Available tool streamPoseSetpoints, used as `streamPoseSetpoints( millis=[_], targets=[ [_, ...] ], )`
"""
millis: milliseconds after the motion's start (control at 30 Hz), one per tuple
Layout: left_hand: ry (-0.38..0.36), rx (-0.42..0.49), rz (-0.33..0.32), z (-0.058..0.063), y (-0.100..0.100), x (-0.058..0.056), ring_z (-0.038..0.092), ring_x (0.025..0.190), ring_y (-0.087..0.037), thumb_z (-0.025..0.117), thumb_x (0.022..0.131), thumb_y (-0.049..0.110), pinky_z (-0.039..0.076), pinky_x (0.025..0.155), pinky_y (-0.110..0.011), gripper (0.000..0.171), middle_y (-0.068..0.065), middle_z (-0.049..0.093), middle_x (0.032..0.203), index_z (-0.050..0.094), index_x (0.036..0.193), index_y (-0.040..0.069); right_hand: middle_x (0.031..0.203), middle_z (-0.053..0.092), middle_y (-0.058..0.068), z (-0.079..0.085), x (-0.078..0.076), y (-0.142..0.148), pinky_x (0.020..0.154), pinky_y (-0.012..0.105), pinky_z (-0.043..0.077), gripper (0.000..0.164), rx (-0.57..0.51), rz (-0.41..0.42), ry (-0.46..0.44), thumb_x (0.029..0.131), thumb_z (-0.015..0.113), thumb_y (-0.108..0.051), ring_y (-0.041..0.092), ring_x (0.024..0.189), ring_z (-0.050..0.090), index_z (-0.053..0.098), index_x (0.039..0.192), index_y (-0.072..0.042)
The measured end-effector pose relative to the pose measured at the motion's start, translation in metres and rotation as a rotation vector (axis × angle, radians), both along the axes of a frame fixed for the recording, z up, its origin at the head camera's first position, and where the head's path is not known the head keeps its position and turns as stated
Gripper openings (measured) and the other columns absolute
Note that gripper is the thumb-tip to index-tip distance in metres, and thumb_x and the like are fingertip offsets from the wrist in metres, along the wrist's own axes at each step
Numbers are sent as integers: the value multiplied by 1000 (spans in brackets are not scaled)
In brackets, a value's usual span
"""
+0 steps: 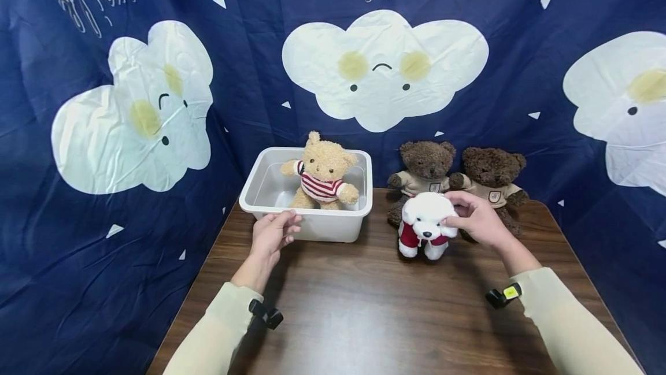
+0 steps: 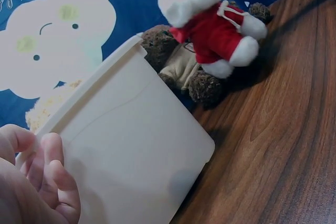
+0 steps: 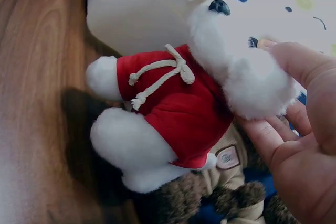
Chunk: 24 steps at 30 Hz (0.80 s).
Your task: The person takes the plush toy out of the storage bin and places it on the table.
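Observation:
A white plush dog [image 1: 428,219] in a red top with a white drawstring hangs from my right hand [image 1: 476,219]. That hand grips its head at the ear, thumb in front and fingers behind, as the right wrist view shows. The dog's feet seem just above the table, with a shadow beside them. My left hand [image 1: 273,233] pinches the near rim of a light grey plastic bin [image 1: 333,227], at its left part. Inside the bin a tan teddy bear [image 1: 324,170] in a red-and-white striped sweater sits upright, its legs partly hidden by the rim.
Two dark brown teddy bears in beige tops, a left one [image 1: 428,161] and a right one [image 1: 491,170], sit against the blue curtain [image 1: 250,74] at the back right. The dog partly covers the left bear. The wooden table [image 1: 364,305] stretches towards me.

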<state>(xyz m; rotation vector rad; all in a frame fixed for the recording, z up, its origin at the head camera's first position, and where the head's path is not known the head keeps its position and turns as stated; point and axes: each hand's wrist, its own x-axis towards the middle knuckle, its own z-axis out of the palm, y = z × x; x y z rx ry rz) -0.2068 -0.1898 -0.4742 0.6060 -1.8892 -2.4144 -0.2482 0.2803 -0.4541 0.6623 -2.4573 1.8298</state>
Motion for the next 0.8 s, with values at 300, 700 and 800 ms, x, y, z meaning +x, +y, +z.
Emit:
streamPoseSetpoints(
  millis=[300, 700, 800],
  targets=[
    [-2, -2, -3, 1, 0, 1, 67, 59, -4, 69, 95, 16, 46, 47, -14, 20, 5, 78, 79, 62, 110, 4, 108, 70, -14, -26, 8, 0, 76, 22, 61, 54, -18, 31, -55, 81, 78, 11, 3, 96, 71, 54, 129, 13],
    [7, 6, 8, -1, 1, 3, 67, 59, -5, 69, 95, 16, 47, 47, -15, 17, 4, 78, 80, 63, 108, 5, 114, 67, -8, -38, 14, 4, 80, 19, 57, 56, 46, -13, -2, 82, 80, 7, 0, 101, 67, 55, 132, 6],
    [7, 4, 14, -1, 2, 1, 67, 59, -5, 69, 95, 16, 46, 46, -15, 16, 4, 78, 80, 64, 106, 6, 115, 66, -12, -41, 16, 6, 82, 18, 56, 57, 33, -19, 3, 83, 79, 8, 0, 103, 66, 54, 134, 6]
  ],
)
